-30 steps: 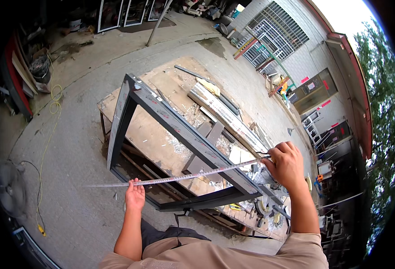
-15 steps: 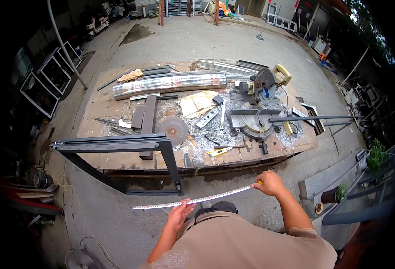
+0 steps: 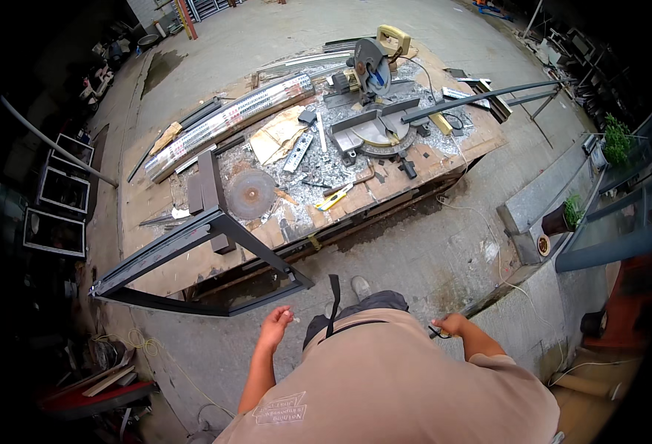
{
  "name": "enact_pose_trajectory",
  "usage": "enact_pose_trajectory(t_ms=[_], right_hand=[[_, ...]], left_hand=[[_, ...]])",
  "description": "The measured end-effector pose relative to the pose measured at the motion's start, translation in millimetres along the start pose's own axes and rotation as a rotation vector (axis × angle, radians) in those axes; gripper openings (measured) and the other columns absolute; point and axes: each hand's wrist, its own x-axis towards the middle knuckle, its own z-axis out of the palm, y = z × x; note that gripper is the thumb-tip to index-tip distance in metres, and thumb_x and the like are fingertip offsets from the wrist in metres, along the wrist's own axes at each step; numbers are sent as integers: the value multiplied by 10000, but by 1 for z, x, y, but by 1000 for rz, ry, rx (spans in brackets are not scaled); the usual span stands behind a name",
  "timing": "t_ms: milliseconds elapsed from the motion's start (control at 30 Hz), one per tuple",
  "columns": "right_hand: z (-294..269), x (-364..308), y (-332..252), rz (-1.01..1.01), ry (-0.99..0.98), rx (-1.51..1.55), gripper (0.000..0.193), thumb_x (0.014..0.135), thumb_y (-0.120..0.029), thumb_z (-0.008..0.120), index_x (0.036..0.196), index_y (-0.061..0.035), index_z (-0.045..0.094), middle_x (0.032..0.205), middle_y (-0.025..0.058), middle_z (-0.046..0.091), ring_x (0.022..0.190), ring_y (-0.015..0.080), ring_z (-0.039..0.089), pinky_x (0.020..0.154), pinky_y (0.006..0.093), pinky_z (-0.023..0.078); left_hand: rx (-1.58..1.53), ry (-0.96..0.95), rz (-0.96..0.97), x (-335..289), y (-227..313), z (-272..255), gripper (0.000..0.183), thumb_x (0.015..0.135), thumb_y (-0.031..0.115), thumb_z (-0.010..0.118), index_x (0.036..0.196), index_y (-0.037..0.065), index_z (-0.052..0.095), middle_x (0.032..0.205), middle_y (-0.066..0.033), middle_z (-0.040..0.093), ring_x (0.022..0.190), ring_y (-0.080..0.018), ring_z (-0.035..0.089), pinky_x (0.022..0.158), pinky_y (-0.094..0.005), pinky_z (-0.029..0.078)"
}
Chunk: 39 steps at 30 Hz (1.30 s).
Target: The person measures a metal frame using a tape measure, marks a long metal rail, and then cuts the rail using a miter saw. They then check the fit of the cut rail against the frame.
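My left hand [image 3: 274,326] hangs left of my waist, empty, its fingers loosely bent and apart. Beside my right hip, my right hand [image 3: 455,325] is closed round the tape measure. A small dark loop [image 3: 438,332] shows at its fingers; the case is mostly hidden and no white blade shows. A black strap [image 3: 333,305] sticks up at the front of my waist. Nearest to my left hand is the dark metal frame [image 3: 263,260], leaning at the near left edge of the worktable [image 3: 385,194].
On the table are a mitre saw [image 3: 378,133] with a long dark bar across it, a wrapped bundle of profiles [image 3: 237,122], a round saw blade [image 3: 250,194] and a yellow utility knife [image 3: 334,197]. Potted plants [image 3: 563,216] stand at the right; a cable [image 3: 498,251] crosses the floor.
The white tape blade stretched between my hands is gone from view. My left hand has let go of it; my right hand has dropped to my hip. The view has turned right.
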Motion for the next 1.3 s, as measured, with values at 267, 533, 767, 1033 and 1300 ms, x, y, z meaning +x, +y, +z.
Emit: enact_pose_trajectory(t_ms=[267,533,767,1033,1300], right_hand=[[48,-24,61,343,-109,277,793,917,-736,593,1051,19,793,1083,252,751,960,338,735,869,442,551],[-42,63,32,14,99,41,702,931,-673,548,1152,-48,779,1305,232,690,1264,403,622,1051,477,485],[-151,100,94,178,198,128,650,957,-598,566,1245,-42,742,1390,227,642,1297,417,605,1089,484,477],[-203,145,78,-164,208,138,586,1006,-560,540,1132,-38,774,1135,182,761,1108,364,698,987,455,518],[-144,164,67,-247,-165,-20,607,1034,-580,448,1118,-95,803,1140,141,778,1033,333,722,947,445,528]], left_hand=[[473,-162,-252,12,-123,17,418,994,276,675,1306,-3,678,1058,-105,768,936,-180,713,870,-344,562],[475,-113,-199,141,-141,90,397,996,299,718,1241,-14,709,1063,-127,770,930,-186,724,833,-335,579],[369,-94,-162,165,-2,206,315,1015,245,677,1211,4,731,1030,-110,785,909,-205,734,863,-353,575],[752,-269,-76,213,4,205,402,967,402,674,1211,93,757,1085,-150,784,1025,-234,743,938,-371,551],[395,-176,776,134,435,283,224,1008,132,677,1197,21,719,1059,-104,754,976,-206,714,880,-328,548]])
